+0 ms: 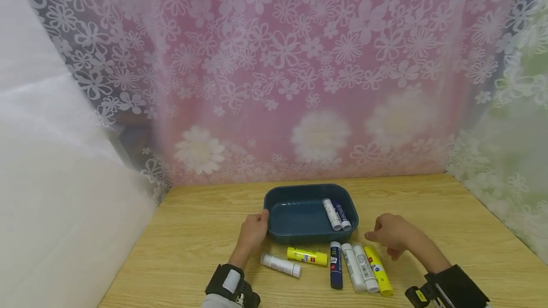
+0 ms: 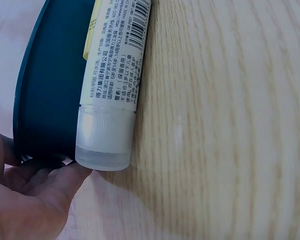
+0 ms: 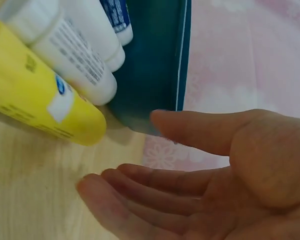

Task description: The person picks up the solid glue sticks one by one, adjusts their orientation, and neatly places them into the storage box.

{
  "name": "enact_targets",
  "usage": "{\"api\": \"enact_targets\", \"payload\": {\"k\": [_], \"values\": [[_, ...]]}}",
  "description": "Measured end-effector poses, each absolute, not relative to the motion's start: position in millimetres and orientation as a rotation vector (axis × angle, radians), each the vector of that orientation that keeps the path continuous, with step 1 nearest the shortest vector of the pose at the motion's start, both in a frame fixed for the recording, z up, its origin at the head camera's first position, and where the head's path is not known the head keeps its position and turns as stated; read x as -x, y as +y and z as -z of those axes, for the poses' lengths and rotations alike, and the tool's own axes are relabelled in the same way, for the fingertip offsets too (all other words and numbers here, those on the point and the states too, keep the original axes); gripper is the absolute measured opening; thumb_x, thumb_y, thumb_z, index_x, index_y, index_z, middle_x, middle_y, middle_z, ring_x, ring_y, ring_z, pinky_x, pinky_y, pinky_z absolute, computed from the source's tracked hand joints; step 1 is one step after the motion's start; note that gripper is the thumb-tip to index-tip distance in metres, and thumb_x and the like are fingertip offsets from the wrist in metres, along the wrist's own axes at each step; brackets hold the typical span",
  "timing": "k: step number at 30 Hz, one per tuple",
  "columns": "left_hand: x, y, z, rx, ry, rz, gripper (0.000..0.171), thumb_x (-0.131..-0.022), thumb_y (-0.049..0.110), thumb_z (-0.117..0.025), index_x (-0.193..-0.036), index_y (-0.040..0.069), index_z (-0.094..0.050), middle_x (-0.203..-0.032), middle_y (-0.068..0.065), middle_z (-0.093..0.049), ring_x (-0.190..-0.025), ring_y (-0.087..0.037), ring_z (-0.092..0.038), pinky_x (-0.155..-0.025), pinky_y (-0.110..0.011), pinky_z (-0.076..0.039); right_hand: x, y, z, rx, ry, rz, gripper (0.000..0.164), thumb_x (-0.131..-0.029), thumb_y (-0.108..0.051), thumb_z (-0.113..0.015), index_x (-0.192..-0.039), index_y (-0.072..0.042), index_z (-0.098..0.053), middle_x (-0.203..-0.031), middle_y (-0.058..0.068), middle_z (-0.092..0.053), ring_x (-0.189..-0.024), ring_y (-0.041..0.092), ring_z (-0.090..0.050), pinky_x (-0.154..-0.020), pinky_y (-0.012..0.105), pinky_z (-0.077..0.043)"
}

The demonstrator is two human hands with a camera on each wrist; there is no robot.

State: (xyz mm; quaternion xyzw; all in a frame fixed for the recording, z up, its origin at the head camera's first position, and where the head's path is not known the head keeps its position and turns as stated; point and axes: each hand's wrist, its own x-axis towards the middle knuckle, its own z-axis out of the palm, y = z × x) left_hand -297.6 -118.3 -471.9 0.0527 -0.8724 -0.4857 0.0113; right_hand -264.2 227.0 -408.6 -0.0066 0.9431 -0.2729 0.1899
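Observation:
A dark teal plastic bin point(image 1: 295, 238) stands on the wooden table, holding a white glue stick point(image 1: 331, 215) and a dark blue one at its right end. My left hand point(image 1: 252, 233) grips the bin's left side, thumb at the rim. In the left wrist view a white glue stick point(image 2: 108, 100) lies close by those fingers. To the right of the bin, my right hand point(image 1: 394, 234) is held with fingers apart and holds nothing. A yellow glue stick point(image 3: 50, 90) lies nearest to it in the right wrist view.
In front of the bin lie another yellow glue stick point(image 1: 307, 256), a dark blue one point(image 1: 336, 265) and two white ones side by side point(image 1: 358, 270). A flowered pink curtain point(image 1: 299, 84) hangs behind the table point(image 1: 192, 251), with white cloth point(image 1: 55, 179) at left.

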Motion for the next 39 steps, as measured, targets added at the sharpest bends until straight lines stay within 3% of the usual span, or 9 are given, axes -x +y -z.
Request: {"api": "enact_targets", "payload": {"k": [8, 14, 19, 23, 29, 33, 35, 39], "values": [[296.3, -116.7, 472.1, -0.206, -2.728, 1.540, 0.045, -0.108, 0.033, -0.044, -0.129, 0.000, -0.068, -0.127, -0.013, -0.068, -0.107, -0.023, -0.060, -0.088, -0.044, -0.050, 257.2, 221.0, 422.6, -0.024, 2.578, 0.771, 0.028, -0.089, -0.018, -0.074, -0.093, 0.005, -0.060, -0.080, 0.014, -0.062, -0.060, 0.026, -0.068, -0.057, 0.037, -0.060], [295.9, -117.2, 473.0, -0.196, -2.727, 1.535, 0.046, -0.109, 0.033, -0.044, -0.130, -0.001, -0.067, -0.132, -0.016, -0.066, -0.115, -0.026, -0.061, -0.093, -0.049, -0.051, 253.9, 216.3, 425.7, -0.011, 2.600, 0.715, 0.026, -0.083, -0.014, -0.078, -0.083, 0.003, -0.059, -0.076, 0.013, -0.061, -0.057, 0.025, -0.068, -0.055, 0.037, -0.059], [295.7, -117.5, 473.0, -0.181, -2.724, 1.534, 0.046, -0.108, 0.034, -0.045, -0.128, 0.000, -0.068, -0.130, -0.015, -0.067, -0.113, -0.025, -0.061, -0.092, -0.048, -0.051, 253.0, 215.1, 429.0, -0.009, 2.627, 0.707, 0.027, -0.081, -0.013, -0.079, -0.077, 0.002, -0.056, -0.071, 0.014, -0.060, -0.053, 0.025, -0.068, -0.053, 0.036, -0.059], [296.0, -117.6, 472.2, -0.181, -2.728, 1.536, 0.046, -0.108, 0.034, -0.044, -0.127, 0.001, -0.070, -0.111, -0.011, -0.070, -0.099, -0.022, -0.060, -0.079, -0.039, -0.048, 253.3, 214.5, 430.5, -0.021, 2.642, 0.713, 0.026, -0.081, -0.012, -0.078, -0.079, 0.002, -0.057, -0.072, 0.013, -0.059, -0.054, 0.024, -0.068, -0.053, 0.035, -0.058], [296.1, -118.3, 471.3, -0.166, -2.729, 1.542, 0.046, -0.108, 0.035, -0.044, -0.124, 0.001, -0.071, -0.081, -0.006, -0.053, -0.082, -0.021, -0.054, -0.065, -0.032, -0.037, 254.8, 216.3, 435.2, -0.003, 2.714, 0.724, 0.022, -0.080, -0.010, -0.076, -0.079, 0.002, -0.058, -0.072, 0.011, -0.059, -0.053, 0.021, -0.066, -0.052, 0.031, -0.057], [295.5, -118.5, 471.1, -0.153, -2.729, 1.554, 0.046, -0.109, 0.035, -0.043, -0.122, 0.000, -0.071, -0.073, -0.002, -0.041, -0.075, -0.020, -0.050, -0.062, -0.031, -0.034, 256.4, 216.9, 438.5, 0.000, 2.755, 0.730, 0.023, -0.080, -0.011, -0.076, -0.079, 0.003, -0.057, -0.072, 0.011, -0.058, -0.055, 0.021, -0.063, -0.051, 0.030, -0.055], [295.7, -118.4, 471.1, -0.152, -2.728, 1.552, 0.046, -0.109, 0.034, -0.043, -0.121, 0.001, -0.072, -0.072, -0.003, -0.041, -0.075, -0.020, -0.050, -0.062, -0.032, -0.034, 257.3, 216.6, 439.6, 0.008, 2.787, 0.718, 0.024, -0.080, -0.011, -0.076, -0.080, 0.003, -0.057, -0.071, 0.010, -0.057, -0.056, 0.020, -0.061, -0.051, 0.029, -0.053], [296.4, -118.0, 470.8, -0.165, -2.730, 1.531, 0.045, -0.108, 0.033, -0.044, -0.123, 0.001, -0.072, -0.090, -0.007, -0.062, -0.086, -0.021, -0.055, -0.069, -0.034, -0.041, 260.0, 214.4, 440.6, 0.011, 2.834, 0.687, 0.026, -0.081, -0.010, -0.077, -0.083, 0.007, -0.058, -0.070, 0.010, -0.057, -0.057, 0.019, -0.060, -0.051, 0.027, -0.051]]}}
